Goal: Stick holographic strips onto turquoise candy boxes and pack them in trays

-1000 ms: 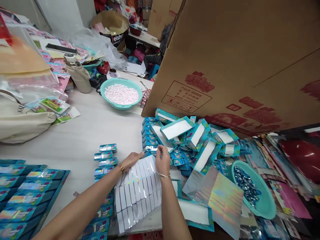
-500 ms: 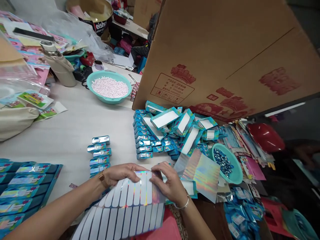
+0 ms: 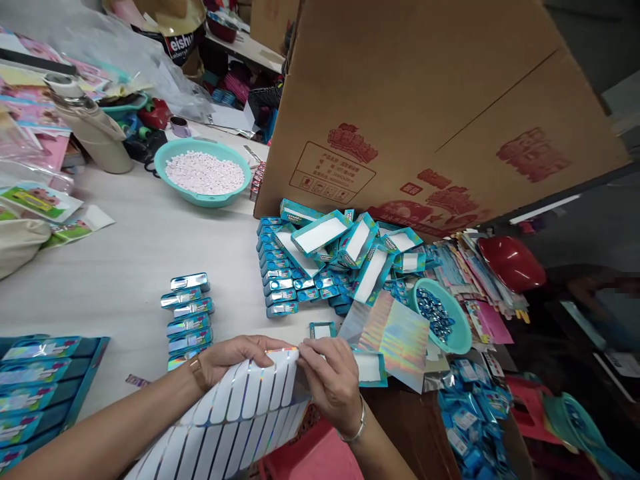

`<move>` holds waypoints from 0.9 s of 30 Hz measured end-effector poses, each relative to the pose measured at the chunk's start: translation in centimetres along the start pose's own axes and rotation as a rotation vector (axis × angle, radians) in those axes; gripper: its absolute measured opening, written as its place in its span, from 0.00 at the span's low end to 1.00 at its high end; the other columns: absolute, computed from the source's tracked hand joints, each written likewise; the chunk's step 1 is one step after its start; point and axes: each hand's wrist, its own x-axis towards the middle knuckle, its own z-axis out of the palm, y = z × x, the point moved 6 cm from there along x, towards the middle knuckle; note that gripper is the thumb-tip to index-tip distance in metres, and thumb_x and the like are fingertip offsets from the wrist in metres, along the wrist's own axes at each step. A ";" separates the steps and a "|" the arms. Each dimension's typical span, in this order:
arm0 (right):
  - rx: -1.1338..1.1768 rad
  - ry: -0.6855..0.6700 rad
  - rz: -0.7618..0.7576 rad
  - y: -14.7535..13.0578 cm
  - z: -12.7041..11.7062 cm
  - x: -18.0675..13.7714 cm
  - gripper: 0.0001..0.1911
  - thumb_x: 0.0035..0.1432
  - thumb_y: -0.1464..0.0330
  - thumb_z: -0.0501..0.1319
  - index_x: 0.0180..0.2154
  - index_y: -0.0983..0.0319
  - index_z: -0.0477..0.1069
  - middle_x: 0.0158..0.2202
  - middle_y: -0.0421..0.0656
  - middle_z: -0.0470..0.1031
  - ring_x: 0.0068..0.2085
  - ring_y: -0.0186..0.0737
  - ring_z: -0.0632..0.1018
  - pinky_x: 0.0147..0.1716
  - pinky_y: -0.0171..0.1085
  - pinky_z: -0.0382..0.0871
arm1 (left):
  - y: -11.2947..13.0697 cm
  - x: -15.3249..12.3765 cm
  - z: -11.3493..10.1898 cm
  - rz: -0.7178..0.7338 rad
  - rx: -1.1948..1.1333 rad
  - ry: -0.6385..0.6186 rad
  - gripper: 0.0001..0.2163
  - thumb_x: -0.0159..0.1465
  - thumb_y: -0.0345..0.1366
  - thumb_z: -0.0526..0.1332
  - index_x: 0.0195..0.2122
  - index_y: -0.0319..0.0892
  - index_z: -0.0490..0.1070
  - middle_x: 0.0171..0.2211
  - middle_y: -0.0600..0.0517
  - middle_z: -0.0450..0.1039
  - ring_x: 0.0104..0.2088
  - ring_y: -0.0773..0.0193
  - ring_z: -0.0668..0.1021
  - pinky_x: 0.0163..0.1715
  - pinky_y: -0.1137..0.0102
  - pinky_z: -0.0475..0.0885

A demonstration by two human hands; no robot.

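A large sticker sheet (image 3: 220, 437) with rows of long white rounded labels and shiny rainbow-coloured gaps hangs bent between my hands. Its upper edge is gripped by my left hand (image 3: 240, 357), thumb on the near face. At the upper right corner, my right hand (image 3: 333, 380) has its fingers pressed together in a pinch on the sheet; whether a label sits between the fingertips is hidden. Just beyond my left hand stands a column of small blue tins (image 3: 189, 327). A teal box with a white panel (image 3: 370, 368) lies by my right hand.
Teal boxes (image 3: 320, 233) are heaped on rows of blue tins against a big carton (image 3: 425, 87). Holographic sheets (image 3: 395, 337) lie near a bowl of blue wrapped pieces (image 3: 463, 327). White pellets fill another bowl (image 3: 200, 197). A blue tray of tins (image 3: 90, 387) stands left.
My right hand's fingers have closed from a spread hold into a tight pinch at the sheet's corner. The sheet's right end has curled and shifted left. The whole view has shifted slightly.
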 end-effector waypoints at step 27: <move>0.484 -0.032 0.731 6.3 4.4 2.2 0.11 0.65 0.62 0.56 0.32 0.60 0.67 0.28 0.38 0.68 0.31 0.34 0.69 0.32 0.33 0.63 | 2.5 -1.5 -6.5 0.292 1.159 0.619 0.35 0.49 0.35 0.69 0.60 0.48 0.63 0.39 0.54 0.70 0.41 0.61 0.72 0.43 0.69 0.67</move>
